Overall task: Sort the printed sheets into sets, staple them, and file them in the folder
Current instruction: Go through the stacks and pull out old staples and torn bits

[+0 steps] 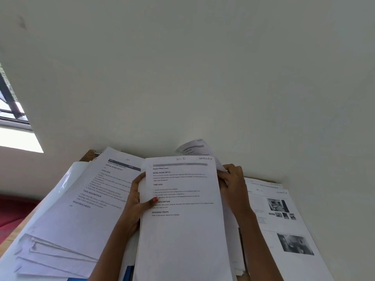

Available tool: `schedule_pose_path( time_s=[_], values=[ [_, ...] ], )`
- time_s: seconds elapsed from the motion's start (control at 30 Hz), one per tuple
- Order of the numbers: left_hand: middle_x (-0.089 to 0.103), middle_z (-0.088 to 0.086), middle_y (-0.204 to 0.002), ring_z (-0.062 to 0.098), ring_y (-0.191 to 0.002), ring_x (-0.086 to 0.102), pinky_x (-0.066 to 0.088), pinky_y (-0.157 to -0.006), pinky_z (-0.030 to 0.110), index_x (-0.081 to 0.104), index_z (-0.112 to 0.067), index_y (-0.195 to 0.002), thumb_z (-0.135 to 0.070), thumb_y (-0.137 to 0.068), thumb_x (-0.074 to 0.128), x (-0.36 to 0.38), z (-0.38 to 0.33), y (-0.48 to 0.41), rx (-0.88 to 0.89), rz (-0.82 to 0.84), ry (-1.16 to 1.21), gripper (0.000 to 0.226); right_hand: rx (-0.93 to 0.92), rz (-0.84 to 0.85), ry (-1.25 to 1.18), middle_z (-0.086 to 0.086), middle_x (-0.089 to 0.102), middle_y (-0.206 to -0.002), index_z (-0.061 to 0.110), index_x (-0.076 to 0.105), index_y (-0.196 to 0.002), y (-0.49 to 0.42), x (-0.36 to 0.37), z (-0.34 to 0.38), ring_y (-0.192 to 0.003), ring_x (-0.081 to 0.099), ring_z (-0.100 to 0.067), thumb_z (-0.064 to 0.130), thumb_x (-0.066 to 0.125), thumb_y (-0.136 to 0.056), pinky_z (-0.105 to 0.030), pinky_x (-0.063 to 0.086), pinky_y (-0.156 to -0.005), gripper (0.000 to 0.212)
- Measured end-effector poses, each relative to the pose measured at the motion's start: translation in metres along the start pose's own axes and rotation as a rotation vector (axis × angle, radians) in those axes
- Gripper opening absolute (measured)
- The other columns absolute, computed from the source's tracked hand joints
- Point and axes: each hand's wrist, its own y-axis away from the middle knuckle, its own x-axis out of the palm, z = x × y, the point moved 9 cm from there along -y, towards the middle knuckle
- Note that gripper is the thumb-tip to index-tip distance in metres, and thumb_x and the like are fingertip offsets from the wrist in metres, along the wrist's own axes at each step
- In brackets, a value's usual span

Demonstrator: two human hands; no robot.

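She holds a stack of printed sheets [182, 230] upright over the desk [87, 155]. Her left hand [138, 199] grips its left edge, with the thumb pinching across the front page. Her right hand [233, 185] is curled round the right edge near the top. The front page has "Sec-D" handwritten at the top and a second scribble in the corner that I can't make out. Its printed headings read "INITIAL SCENE SETUP", "TASK GOAL" and "REQUIRED PROPS"; the thumb covers part of "TASK DESCRIPTION". To her left lies a fanned pile [91, 199] whose top sheet carries the same four headings. To her right, just beside her wrist, are pages with grey photographs [288, 236]; their handwriting is too blurred to read. One curled sheet [192, 148] rises behind the stack.
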Motion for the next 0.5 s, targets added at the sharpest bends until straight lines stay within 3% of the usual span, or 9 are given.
schedule_pose_path(
  time_s=[0.1,0.17,0.27,0.37,0.43,0.5],
  values=[
    [0.056,0.006,-0.135,0.036,-0.112,0.063,0.057,-0.077,0.057,0.04,-0.051,-0.133,-0.031,-0.04,0.098,0.001,-0.001,0.0,0.013,0.012,0.02,0.111,-0.043,-0.168,-0.011,0.003,0.062,-0.089,0.013,0.077,-0.091,0.009,-0.016,0.006,-0.089,0.043,-0.013,0.001,0.067,-0.076,-0.021,0.043,-0.063,0.022],
    [0.057,0.008,-0.133,0.036,-0.11,0.064,0.058,-0.076,0.055,0.039,-0.048,-0.135,-0.029,-0.042,0.098,0.002,0.0,0.0,0.017,0.022,0.023,0.112,-0.062,-0.24,-0.097,0.009,0.059,-0.088,0.013,0.077,-0.084,0.014,-0.025,0.008,-0.088,0.045,-0.01,0.001,0.066,-0.07,-0.01,0.04,-0.071,0.021],
    [0.064,0.01,-0.124,0.037,-0.106,0.065,0.059,-0.075,0.052,0.043,-0.04,-0.133,-0.012,-0.057,0.091,0.004,-0.001,-0.001,0.025,0.024,0.046,0.094,-0.05,-0.226,-0.251,0.026,0.056,-0.09,0.022,0.075,-0.091,0.018,-0.033,0.009,-0.09,0.047,0.003,0.0,0.065,-0.067,-0.003,0.036,-0.076,0.034],
    [0.068,0.015,-0.116,0.036,-0.099,0.068,0.06,-0.074,0.045,0.058,-0.014,-0.122,-0.03,-0.042,0.098,0.005,0.004,-0.001,-0.009,0.047,0.03,0.09,-0.04,-0.146,-0.34,0.029,0.058,-0.095,0.042,0.073,-0.091,0.02,-0.034,0.008,-0.094,0.052,0.006,0.004,0.068,-0.068,-0.007,0.04,-0.076,0.044],
    [0.072,0.02,-0.102,0.034,-0.087,0.071,0.06,-0.069,0.038,0.068,-0.006,-0.102,-0.029,-0.044,0.096,0.002,0.008,-0.003,-0.015,0.019,0.005,0.069,-0.014,-0.088,-0.39,0.025,0.059,-0.095,0.052,0.07,-0.087,0.02,-0.034,0.008,-0.093,0.057,0.002,0.018,0.072,-0.069,-0.009,0.042,-0.076,0.038],
    [0.071,0.011,-0.077,0.023,-0.071,0.066,0.054,-0.062,0.027,0.072,-0.017,-0.072,-0.022,-0.054,0.084,-0.007,0.007,-0.007,0.029,-0.048,-0.09,0.022,0.025,-0.033,-0.422,0.02,0.06,-0.096,0.049,0.071,-0.089,0.021,-0.036,0.007,-0.094,0.059,-0.001,0.042,0.07,-0.07,-0.01,0.043,-0.075,0.02]
  ],
)
